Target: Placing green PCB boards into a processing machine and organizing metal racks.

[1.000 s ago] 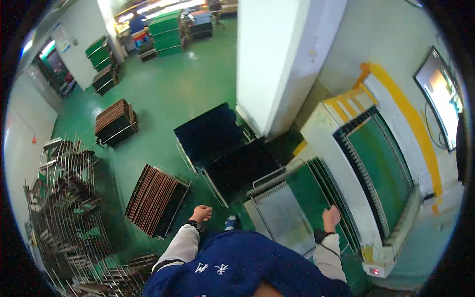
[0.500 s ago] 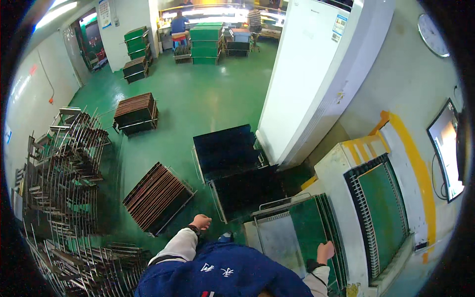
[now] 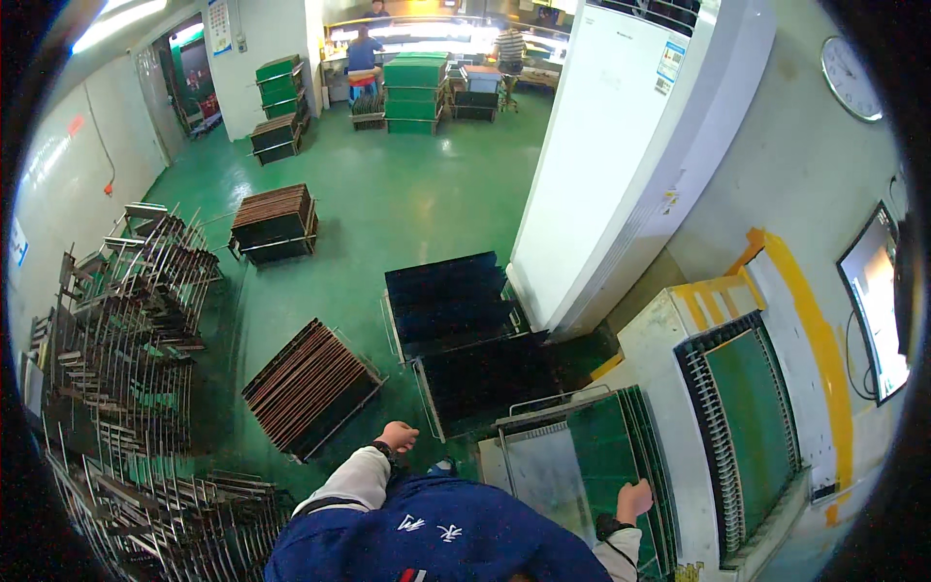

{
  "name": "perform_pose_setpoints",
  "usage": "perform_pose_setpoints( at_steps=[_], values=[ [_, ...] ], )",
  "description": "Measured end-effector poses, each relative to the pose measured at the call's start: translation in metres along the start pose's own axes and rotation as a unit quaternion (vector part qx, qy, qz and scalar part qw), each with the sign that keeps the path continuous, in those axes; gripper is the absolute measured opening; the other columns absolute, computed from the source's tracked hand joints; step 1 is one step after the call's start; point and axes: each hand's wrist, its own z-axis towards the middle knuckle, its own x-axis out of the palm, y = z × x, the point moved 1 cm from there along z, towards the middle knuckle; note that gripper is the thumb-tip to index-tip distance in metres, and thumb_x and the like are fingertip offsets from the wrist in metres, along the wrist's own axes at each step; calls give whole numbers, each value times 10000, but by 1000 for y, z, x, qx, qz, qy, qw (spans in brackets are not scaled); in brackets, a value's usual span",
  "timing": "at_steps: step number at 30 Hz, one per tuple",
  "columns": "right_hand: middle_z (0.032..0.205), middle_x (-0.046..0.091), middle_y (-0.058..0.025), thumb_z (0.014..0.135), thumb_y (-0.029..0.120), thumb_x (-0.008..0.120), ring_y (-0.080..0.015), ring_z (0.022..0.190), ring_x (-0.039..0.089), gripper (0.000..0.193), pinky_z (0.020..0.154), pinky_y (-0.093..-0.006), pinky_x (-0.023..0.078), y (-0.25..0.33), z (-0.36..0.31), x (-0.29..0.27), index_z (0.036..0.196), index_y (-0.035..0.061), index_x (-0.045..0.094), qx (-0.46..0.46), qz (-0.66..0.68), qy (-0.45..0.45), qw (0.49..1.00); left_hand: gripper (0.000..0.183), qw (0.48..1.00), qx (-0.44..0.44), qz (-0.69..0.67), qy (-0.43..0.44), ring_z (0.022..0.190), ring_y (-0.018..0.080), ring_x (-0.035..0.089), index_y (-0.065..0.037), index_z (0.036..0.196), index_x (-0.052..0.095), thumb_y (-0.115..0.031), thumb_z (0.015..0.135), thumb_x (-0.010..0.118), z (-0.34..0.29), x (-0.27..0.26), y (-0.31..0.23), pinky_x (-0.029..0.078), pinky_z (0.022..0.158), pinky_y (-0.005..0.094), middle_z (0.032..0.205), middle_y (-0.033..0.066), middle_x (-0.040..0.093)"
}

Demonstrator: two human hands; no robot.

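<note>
Both hands stay put: right hand point(image 3: 634, 501) still grips green panels point(image 3: 609, 456), left hand point(image 3: 399, 436) loosely curled, empty

Single view, head-worn fisheye, looking steeply down and forward from above the wearer's blue-jacketed shoulders point(image 3: 436, 543) at the lower edge. Landmark: white pillar point(image 3: 621, 165), right of centre, its edges bowed by the lens. Green floor point(image 3: 407, 213) runs from the pillar to far stacked crates point(image 3: 415, 92) at the top. Nearest, below the pillar, a cart of green panels point(image 3: 606, 456).
</note>
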Motion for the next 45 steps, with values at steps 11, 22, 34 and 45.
perform_pose_setpoints(
  at_steps=[11, 22, 34, 45],
  values=[
    [893, 645, -175, 713, 183, 647, -359, 863, 610, 229, 764, -471, 436, -2, -4, 0, 887, 40, 602, -12, 3, -30, 999, 180, 999, 3, 31, -11, 499, 138, 517, -16, 883, 581, -180, 825, 630, -7, 5, -2, 394, 398, 259, 670, 50, 566],
    [904, 653, -176, 723, 172, 648, -352, 853, 616, 246, 776, -463, 435, -6, -3, 5, 928, 40, 609, -2, -1, -18, 1000, 158, 999, -1, 21, -25, 475, 138, 499, -27, 795, 511, -142, 823, 616, -42, 23, -23, 371, 397, 255, 623, 49, 526],
    [922, 657, -124, 736, 218, 661, -297, 883, 621, 288, 780, -459, 450, -8, -3, 5, 977, 69, 610, -10, -11, -24, 1000, 197, 996, 2, 71, -55, 515, 148, 557, -8, 886, 584, -179, 806, 639, -35, 24, -21, 415, 404, 255, 680, 55, 593],
    [931, 657, -159, 726, 183, 668, -331, 881, 620, 300, 817, -477, 427, -8, 4, 5, 991, 56, 609, 5, 4, 1, 1000, 244, 995, -6, 87, -42, 573, 159, 599, -32, 918, 600, -247, 816, 656, -12, 19, -6, 477, 451, 275, 755, 55, 626]
  ],
)
